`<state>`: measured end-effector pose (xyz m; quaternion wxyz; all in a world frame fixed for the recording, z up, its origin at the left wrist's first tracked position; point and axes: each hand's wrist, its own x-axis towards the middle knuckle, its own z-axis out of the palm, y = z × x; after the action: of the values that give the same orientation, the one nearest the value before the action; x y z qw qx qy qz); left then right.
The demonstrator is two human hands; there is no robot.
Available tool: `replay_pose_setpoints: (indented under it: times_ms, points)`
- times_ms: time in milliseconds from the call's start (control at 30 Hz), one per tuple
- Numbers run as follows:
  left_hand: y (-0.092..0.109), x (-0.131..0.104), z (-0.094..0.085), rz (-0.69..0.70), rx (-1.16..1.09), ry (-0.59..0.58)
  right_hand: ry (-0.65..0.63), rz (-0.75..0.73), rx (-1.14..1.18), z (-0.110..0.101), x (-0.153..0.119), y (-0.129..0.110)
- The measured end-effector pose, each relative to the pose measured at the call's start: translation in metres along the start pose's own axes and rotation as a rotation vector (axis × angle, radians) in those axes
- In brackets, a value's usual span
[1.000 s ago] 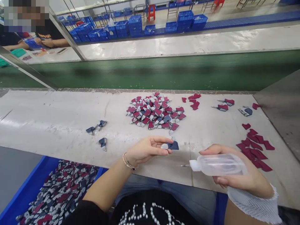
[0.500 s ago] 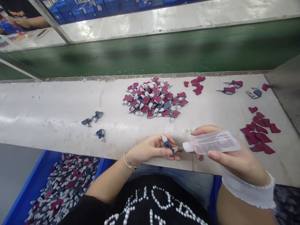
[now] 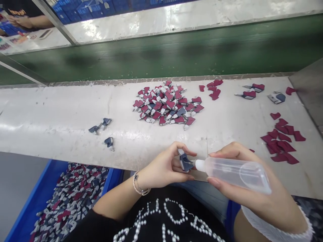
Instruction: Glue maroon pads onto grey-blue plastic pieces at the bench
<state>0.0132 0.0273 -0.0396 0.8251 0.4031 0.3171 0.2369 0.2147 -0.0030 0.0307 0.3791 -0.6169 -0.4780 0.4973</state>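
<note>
In my left hand (image 3: 166,166) is a small dark blue and grey plastic part (image 3: 186,162), held by the fingers above the table's front edge. My right hand (image 3: 242,174) grips a clear squeeze bottle (image 3: 234,173) lying sideways, its white cap pointing left. The bottle's thin tip meets the blue part or sits right by it; exact contact is too small to tell. Beyond the hands lies a pile of grey parts with maroon faces (image 3: 169,104). Loose maroon pieces (image 3: 280,146) are scattered to the right of my right hand.
Several blue-grey parts (image 3: 109,143) lie on the white table (image 3: 50,124) at left. A blue bin (image 3: 32,198) full of parts stands below the front edge. Behind the table runs a green belt (image 3: 161,60). A co-worker's hand (image 3: 24,23) shows at the far left.
The blue part has turned in my left hand, and its fingers have shifted around it. The bottle has swung, its base now lower and farther right, with the tip at the part.
</note>
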Motion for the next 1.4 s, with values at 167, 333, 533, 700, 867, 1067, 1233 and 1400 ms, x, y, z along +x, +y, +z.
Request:
replay_pose_setpoints:
  times_ms: [167,333,533,700,867,1067,1233,1400]
  points:
    - [0.0,-0.001,0.003,0.038,0.07,0.019,-0.092,-0.131,-0.052,-0.002,0.003,0.004]
    - [0.004,-0.003,0.009,0.121,0.26,0.094,-0.041,-0.205,-0.098,-0.002,0.003,0.005]
    - [0.003,-0.002,0.012,0.135,0.273,0.148,-0.093,-0.364,-0.207,-0.004,0.009,0.01]
    - [0.004,-0.001,0.014,0.141,0.255,0.123,-0.126,-0.407,-0.272,-0.003,0.007,0.011]
    - [0.005,-0.001,0.014,0.137,0.231,0.117,-0.098,-0.453,-0.326,-0.003,0.004,0.01]
    - [0.004,0.0,0.012,0.158,0.26,0.111,-0.091,-0.485,-0.368,-0.002,0.004,0.009]
    - [0.003,0.0,0.013,0.172,0.326,0.144,-0.064,-0.528,-0.393,-0.001,0.001,0.006]
    - [0.004,0.001,0.013,0.166,0.359,0.164,-0.063,-0.529,-0.415,0.002,-0.001,0.003]
